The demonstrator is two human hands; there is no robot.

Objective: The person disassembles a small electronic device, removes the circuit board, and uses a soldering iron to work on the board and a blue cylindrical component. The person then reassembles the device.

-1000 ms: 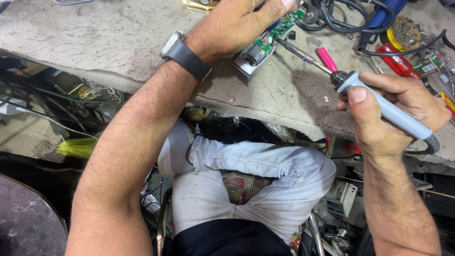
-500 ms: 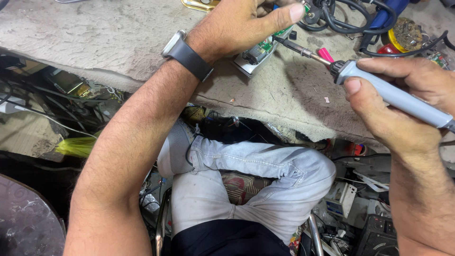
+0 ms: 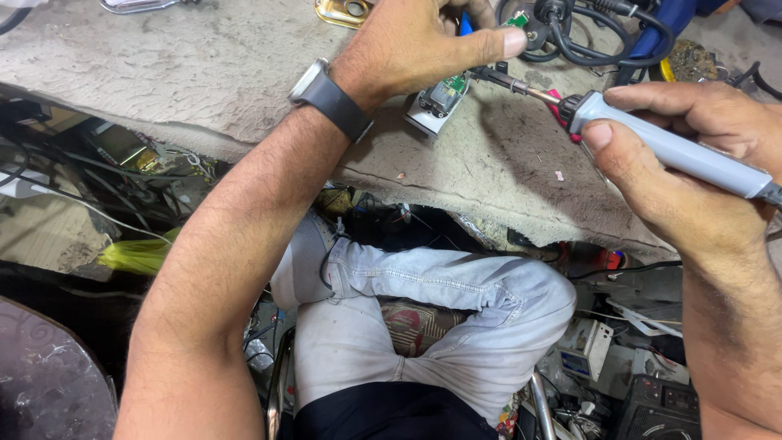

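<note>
- The left hand [image 3: 415, 45] pressed a small green circuit board [image 3: 440, 94] flat near the worktop's far edge, fingers closed over it, apparently to steady it for the iron.
- The right hand [image 3: 692, 163] gripped a grey soldering iron [image 3: 668, 147] like a pen, its tip angled at the board's right end.
- The worktop [image 3: 204, 73] was rough, stained concrete with a chipped near edge; black cables [image 3: 586, 33] coiled at its far edge, clutter crowded beneath.

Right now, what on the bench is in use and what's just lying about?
In use:
left hand pressing the circuit board
right hand holding the soldering iron

Lying about:
black cables
brass plate
</note>
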